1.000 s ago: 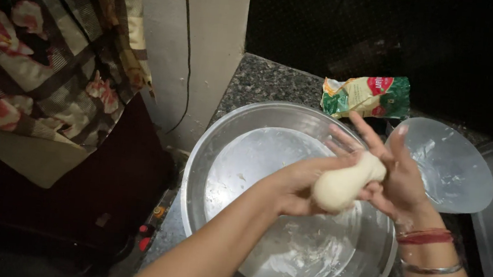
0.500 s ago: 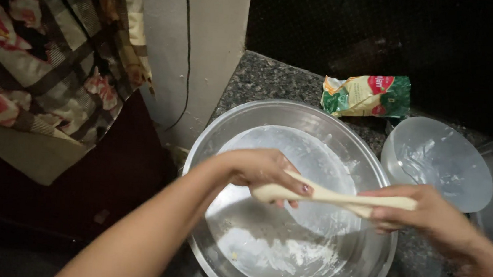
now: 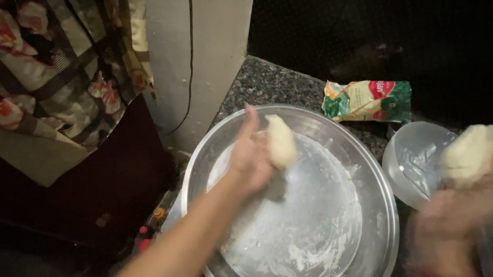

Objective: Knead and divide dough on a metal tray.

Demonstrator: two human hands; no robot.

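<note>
My left hand (image 3: 252, 157) holds a pale lump of dough (image 3: 280, 141) above the left side of a wide steel bowl (image 3: 383, 204) whose floor is dusted with flour. My right hand (image 3: 467, 202), blurred with motion, holds a second lump of dough (image 3: 468, 153) over to the right, beside a clear plastic bowl (image 3: 413, 165). The two lumps are apart, with nothing joining them.
A green, white and red food packet (image 3: 368, 100) lies on the speckled granite counter (image 3: 269, 84) behind the bowls. A white pillar (image 3: 198, 45) with a black cable stands at the left. Floral cloth (image 3: 45, 61) hangs far left. A clear container edge shows at the far right.
The dough went from one lump to a stretched rope between both hands, and has now split in two. My hands have moved apart, the right one swinging out to the right.
</note>
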